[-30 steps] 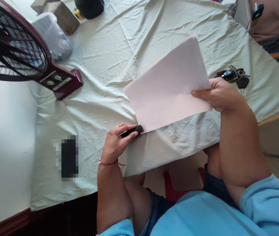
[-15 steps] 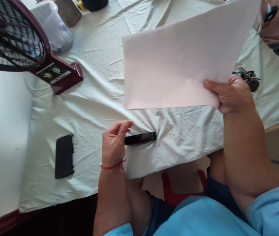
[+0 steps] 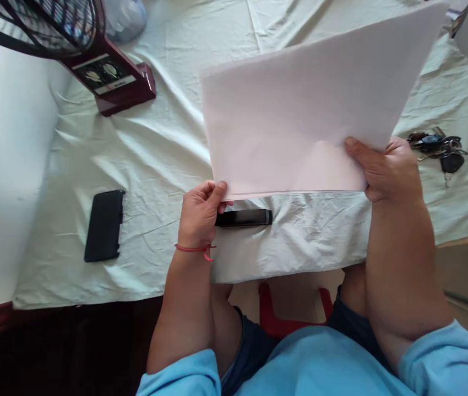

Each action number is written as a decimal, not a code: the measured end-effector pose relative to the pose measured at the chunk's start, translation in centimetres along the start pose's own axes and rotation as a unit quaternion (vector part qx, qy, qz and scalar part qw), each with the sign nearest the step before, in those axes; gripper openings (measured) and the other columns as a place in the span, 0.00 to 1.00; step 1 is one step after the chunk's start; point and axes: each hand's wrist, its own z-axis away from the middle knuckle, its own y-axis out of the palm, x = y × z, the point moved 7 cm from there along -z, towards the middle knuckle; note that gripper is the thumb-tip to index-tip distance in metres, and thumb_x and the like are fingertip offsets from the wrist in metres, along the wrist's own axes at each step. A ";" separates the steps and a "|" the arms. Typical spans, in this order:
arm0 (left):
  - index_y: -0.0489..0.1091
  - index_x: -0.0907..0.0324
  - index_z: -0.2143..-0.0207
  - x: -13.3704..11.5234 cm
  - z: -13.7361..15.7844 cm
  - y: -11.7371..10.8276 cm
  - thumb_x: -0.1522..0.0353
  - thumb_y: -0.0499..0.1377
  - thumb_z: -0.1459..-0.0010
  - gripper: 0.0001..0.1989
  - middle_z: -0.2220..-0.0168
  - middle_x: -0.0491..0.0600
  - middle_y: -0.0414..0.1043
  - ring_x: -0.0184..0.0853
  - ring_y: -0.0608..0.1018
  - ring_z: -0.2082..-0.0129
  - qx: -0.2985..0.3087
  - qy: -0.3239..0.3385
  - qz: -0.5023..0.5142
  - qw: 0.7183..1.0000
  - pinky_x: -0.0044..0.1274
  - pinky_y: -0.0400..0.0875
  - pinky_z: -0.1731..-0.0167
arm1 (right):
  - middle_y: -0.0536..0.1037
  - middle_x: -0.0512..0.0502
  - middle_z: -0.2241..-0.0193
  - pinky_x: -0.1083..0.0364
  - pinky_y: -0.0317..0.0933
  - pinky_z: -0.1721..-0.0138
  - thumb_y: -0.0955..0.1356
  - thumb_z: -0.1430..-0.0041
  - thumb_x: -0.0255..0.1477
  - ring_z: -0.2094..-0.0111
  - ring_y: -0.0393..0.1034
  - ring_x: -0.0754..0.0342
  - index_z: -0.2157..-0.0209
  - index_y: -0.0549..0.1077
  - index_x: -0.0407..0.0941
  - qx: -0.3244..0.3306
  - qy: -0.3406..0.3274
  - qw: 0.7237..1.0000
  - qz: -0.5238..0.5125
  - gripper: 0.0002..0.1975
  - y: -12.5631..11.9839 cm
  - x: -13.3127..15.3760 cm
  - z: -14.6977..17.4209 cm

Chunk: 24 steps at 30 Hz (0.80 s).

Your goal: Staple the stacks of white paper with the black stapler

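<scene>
A large white sheet of paper (image 3: 292, 115) is held up above the cloth-covered table. My right hand (image 3: 391, 168) grips its lower right corner, thumb on top and fingers hidden underneath. At the lower left corner my left hand (image 3: 203, 212) pinches the edge between thumb and fingers; a red string bracelet (image 3: 195, 248) circles that wrist. Whether it is one sheet or a thin stack I cannot tell. Just below the paper's near edge, a slim black stapler-like object (image 3: 246, 218) lies on the cloth beside my left hand, its left end hidden.
A black phone or phone case (image 3: 104, 225) lies at the left. Behind it stands a dark red fan (image 3: 124, 82), with a clear plastic bag or container (image 3: 125, 19) near it. A bunch of keys (image 3: 440, 146) rests at the right. The pale tablecloth (image 3: 168, 137) is wrinkled.
My left hand has moved up and right from beside the black object and now holds the paper's lower left corner. The right hand keeps its grip. The view has shifted.
</scene>
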 end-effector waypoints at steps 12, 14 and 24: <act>0.71 0.55 0.72 0.5 0.1 -0.3 0.42 0.85 0.60 0.36 0.72 0.44 0.72 0.31 0.70 0.73 -0.035 -0.018 0.085 0.996 0.25 0.67 0.72 | 0.90 0.44 0.57 0.49 0.82 0.52 0.86 0.52 0.29 0.58 0.84 0.48 0.63 0.85 0.45 -0.023 -0.023 0.999 0.008 0.15 0.4 0.3 0.1; 0.70 0.55 0.73 0.6 0.1 -0.2 0.39 0.85 0.60 0.37 0.72 0.44 0.72 0.31 0.71 0.74 -0.038 -0.028 0.100 0.994 0.25 0.68 0.73 | 0.90 0.43 0.58 0.50 0.82 0.53 0.85 0.53 0.28 0.59 0.83 0.49 0.63 0.85 0.45 -0.030 -0.024 0.999 0.009 0.15 0.4 0.3 0.1; 0.68 0.55 0.74 0.1 0.1 -0.4 0.45 0.86 0.55 0.35 0.75 0.41 0.67 0.29 0.69 0.75 -0.028 0.005 0.115 0.993 0.25 0.69 0.73 | 0.90 0.42 0.57 0.53 0.83 0.54 0.85 0.54 0.26 0.58 0.84 0.51 0.62 0.86 0.42 -0.052 -0.030 0.998 -0.009 0.16 0.0 0.3 -0.2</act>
